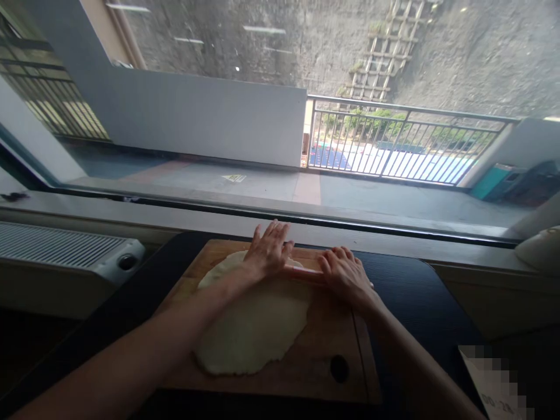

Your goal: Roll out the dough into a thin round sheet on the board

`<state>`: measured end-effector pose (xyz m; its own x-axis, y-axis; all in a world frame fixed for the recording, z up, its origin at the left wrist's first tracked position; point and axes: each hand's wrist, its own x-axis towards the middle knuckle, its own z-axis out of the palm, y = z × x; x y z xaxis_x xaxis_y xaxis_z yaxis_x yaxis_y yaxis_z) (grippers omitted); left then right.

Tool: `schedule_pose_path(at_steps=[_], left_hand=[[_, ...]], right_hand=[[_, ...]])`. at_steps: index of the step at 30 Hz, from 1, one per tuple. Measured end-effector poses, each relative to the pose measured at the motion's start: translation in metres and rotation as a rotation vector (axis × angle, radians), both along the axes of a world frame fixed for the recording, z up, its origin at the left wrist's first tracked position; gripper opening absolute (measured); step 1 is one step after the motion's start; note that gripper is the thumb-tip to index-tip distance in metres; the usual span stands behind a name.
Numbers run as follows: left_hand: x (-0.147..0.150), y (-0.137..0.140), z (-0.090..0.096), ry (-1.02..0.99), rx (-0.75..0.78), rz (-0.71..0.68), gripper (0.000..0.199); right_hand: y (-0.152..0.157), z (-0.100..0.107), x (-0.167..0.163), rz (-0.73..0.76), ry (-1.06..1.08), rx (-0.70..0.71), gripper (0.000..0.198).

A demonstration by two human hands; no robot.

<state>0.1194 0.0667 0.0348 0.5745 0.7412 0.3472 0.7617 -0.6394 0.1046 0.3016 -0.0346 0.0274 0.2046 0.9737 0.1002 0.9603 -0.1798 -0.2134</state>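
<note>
A wide, thin sheet of dough [258, 326] lies on a wooden board [328, 326]. Across its far part runs a slim rolling pin [305, 273], seen between my two hands. My left hand [270, 251] rests on the pin's left part with its fingers stretched out and spread; that end of the pin is hidden beneath it. Over the right end, my right hand [347, 273] bends its fingers around the pin. My left forearm covers part of the dough's left side.
The board lies on a dark table [406, 297] against a window sill [385, 248]. A white radiator [70, 245] stands at the left. Near the lower right is a pale card [492, 379], partly pixelated. A dark round hole [339, 368] marks the board's near right corner.
</note>
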Motion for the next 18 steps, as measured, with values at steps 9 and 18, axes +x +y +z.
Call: schedule_pose_path(at_steps=[9, 18], left_hand=[[-0.053, -0.055, -0.012, 0.048, -0.011, -0.183, 0.051], [0.004, 0.039, 0.001, -0.028, -0.159, 0.07, 0.054]], right_hand=[[-0.064, -0.014, -0.02, 0.186, -0.125, 0.065, 0.063], [0.037, 0.0, 0.009, -0.065, -0.086, -0.006, 0.055]])
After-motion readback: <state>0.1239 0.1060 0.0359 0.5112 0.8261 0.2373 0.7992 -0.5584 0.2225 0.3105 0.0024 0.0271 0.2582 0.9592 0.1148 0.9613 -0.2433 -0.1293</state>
